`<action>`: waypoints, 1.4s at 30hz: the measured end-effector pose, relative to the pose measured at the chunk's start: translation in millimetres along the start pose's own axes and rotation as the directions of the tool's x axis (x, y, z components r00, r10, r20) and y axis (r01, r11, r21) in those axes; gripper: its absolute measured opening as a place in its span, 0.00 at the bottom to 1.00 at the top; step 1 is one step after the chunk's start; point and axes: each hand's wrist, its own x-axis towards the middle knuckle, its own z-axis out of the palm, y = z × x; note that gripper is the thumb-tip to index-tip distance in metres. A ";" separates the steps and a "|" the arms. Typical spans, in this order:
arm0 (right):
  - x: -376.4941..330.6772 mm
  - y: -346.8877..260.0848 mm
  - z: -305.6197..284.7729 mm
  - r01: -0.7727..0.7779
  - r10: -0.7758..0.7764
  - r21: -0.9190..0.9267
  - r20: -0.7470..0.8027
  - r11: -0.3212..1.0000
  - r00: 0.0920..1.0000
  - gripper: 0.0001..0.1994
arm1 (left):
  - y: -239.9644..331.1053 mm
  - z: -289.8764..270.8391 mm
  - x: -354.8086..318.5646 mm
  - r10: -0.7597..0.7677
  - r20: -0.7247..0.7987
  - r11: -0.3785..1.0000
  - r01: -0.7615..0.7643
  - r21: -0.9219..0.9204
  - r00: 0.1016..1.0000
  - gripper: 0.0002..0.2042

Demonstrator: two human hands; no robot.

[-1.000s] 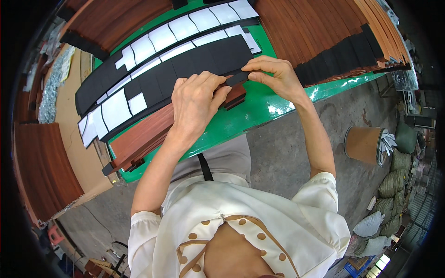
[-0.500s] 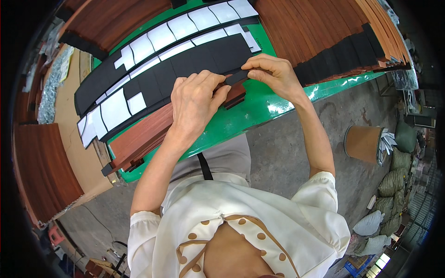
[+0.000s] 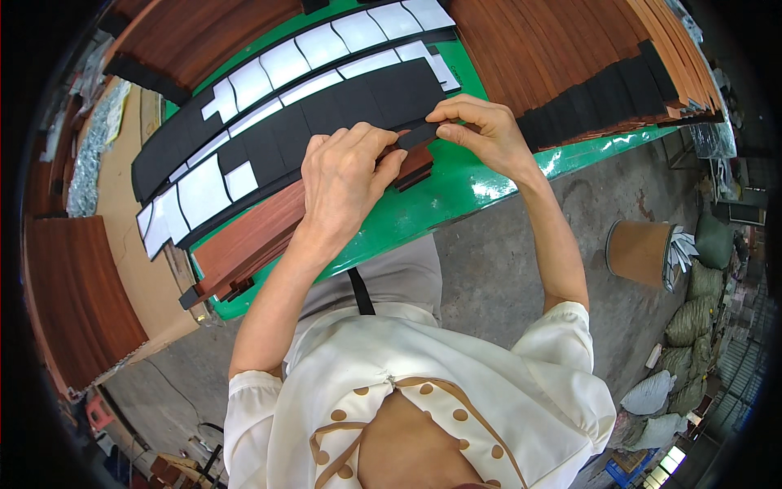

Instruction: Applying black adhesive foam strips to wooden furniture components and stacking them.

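A small black strip is stretched between my two hands, over the end of a reddish-brown wooden slat. My left hand pinches the strip's left side with thumb and forefinger, the palm lying over the slats. From the right, my right hand pinches the other end between thumb and bent fingers. More slats lie underneath, and another black piece caps their far-left end. Just beyond my hands are rows of black pads, some with white backing uppermost. My fingertips partly cover the strip.
All this rests on a shiny green table. Stacked brown slats with black ends stand at the back right, with more stacks at the back left. A brown bin holding white strips stands on the floor at right, near several sacks.
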 end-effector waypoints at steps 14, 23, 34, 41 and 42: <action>-4.8 -15.9 45.3 -0.230 0.233 0.045 -0.272 0.972 0.934 0.15 | -4.8 10.7 -2.5 0.270 -0.013 0.941 -0.261 0.217 0.963 0.11; -4.6 -13.6 65.7 -0.181 0.110 -0.100 -0.489 0.978 0.865 0.11 | -6.4 7.9 -10.9 0.281 -0.028 0.933 -0.266 0.244 0.959 0.12; -12.3 -7.9 32.7 -0.444 0.434 0.018 -0.256 0.896 0.864 0.17 | -18.2 -156.6 -175.7 -0.469 -0.541 0.810 0.584 0.052 0.698 0.11; -27.5 -13.3 42.6 -0.297 0.392 0.307 -0.319 0.904 0.863 0.12 | -31.9 -151.1 -206.4 -0.758 -0.352 0.642 0.536 -0.548 0.549 0.20; -29.7 -15.2 45.4 -0.299 0.394 0.305 -0.322 0.904 0.861 0.12 | -36.8 -153.1 -207.2 -0.759 -0.348 0.641 0.535 -0.551 0.550 0.20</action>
